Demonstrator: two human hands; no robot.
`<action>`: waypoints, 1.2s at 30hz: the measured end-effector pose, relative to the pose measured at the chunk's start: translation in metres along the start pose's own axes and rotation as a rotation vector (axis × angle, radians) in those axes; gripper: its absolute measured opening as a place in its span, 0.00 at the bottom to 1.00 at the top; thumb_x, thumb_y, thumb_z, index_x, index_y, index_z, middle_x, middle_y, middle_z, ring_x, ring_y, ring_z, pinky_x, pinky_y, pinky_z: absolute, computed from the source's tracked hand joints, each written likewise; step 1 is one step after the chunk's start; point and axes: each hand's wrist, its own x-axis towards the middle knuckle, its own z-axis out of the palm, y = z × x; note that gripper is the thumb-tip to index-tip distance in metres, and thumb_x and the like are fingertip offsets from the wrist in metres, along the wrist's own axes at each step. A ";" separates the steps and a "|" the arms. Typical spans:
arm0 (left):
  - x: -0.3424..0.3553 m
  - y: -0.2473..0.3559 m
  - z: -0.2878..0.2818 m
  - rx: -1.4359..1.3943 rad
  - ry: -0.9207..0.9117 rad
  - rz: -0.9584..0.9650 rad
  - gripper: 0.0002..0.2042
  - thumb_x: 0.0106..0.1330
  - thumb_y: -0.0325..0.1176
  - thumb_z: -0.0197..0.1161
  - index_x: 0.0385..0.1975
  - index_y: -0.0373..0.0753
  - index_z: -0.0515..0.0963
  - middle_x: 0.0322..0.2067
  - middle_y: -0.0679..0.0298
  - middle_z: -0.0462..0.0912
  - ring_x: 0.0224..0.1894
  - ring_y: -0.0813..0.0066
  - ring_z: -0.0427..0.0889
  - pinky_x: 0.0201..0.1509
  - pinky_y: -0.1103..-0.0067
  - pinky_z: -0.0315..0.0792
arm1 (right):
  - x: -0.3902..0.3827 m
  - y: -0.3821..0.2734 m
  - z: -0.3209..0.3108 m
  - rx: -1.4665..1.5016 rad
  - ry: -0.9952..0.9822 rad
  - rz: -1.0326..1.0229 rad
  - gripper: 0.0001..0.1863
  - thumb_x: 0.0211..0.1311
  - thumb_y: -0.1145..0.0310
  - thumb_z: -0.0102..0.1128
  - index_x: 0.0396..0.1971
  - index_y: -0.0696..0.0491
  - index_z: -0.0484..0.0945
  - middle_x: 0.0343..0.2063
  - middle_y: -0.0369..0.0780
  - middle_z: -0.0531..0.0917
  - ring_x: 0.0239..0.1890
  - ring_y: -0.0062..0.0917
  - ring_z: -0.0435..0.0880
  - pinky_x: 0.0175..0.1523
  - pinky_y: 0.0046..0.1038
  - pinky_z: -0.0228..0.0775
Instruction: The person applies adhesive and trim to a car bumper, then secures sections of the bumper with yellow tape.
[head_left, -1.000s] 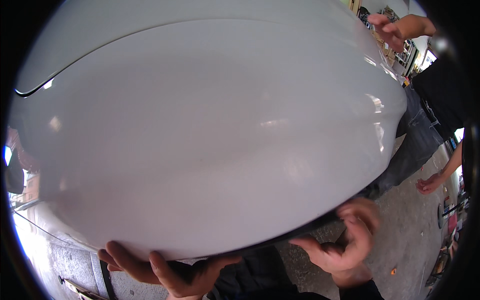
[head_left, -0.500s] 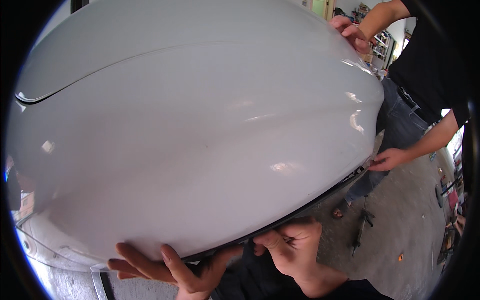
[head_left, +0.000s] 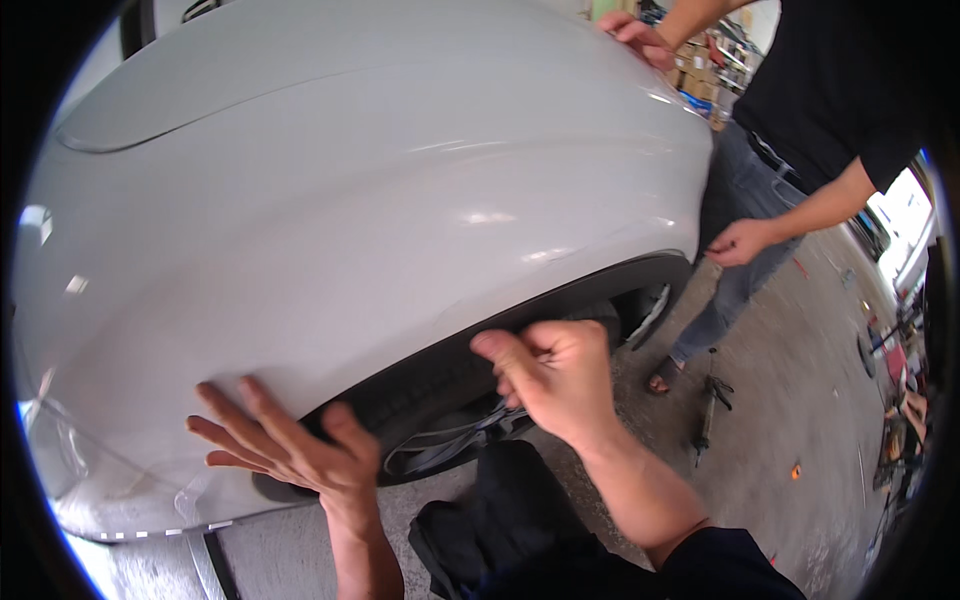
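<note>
A white car body panel [head_left: 330, 230] fills the middle, with a black wheel arch trim [head_left: 560, 300] along its lower edge. Below the trim show a wheel [head_left: 440, 445] and its dark tyre. My left hand [head_left: 290, 440] has its fingers spread, fingertips against the panel at the front of the arch. In front of the trim, my right hand [head_left: 560, 375] is closed with curled fingers and a blurred thumb along the front; what it holds, if anything, is hidden. A co-worker's upper hand [head_left: 640, 42] rests on the panel's far edge; their lower hand [head_left: 740, 243] is beside the arch, apart from it.
The co-worker stands at the right in a black shirt and grey jeans [head_left: 750, 190]. On the concrete floor [head_left: 740, 410] lie a long dark tool [head_left: 708, 420] and a small orange item [head_left: 796, 470]. Shelves and boxes [head_left: 700, 70] stand behind.
My view has shifted, uncovering the wheel and arch. My right hand has come up off the panel's lower edge. The co-worker's lower hand has come away from the trim end.
</note>
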 end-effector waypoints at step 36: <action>-0.191 -0.200 0.091 -0.473 0.311 -0.864 0.40 0.63 0.64 0.46 0.68 0.40 0.58 0.66 0.44 0.59 0.71 0.47 0.54 0.68 0.48 0.50 | 0.015 0.097 -0.035 -0.590 0.551 -0.750 0.30 0.61 0.61 0.56 0.62 0.57 0.64 0.69 0.55 0.52 0.72 0.56 0.47 0.68 0.62 0.37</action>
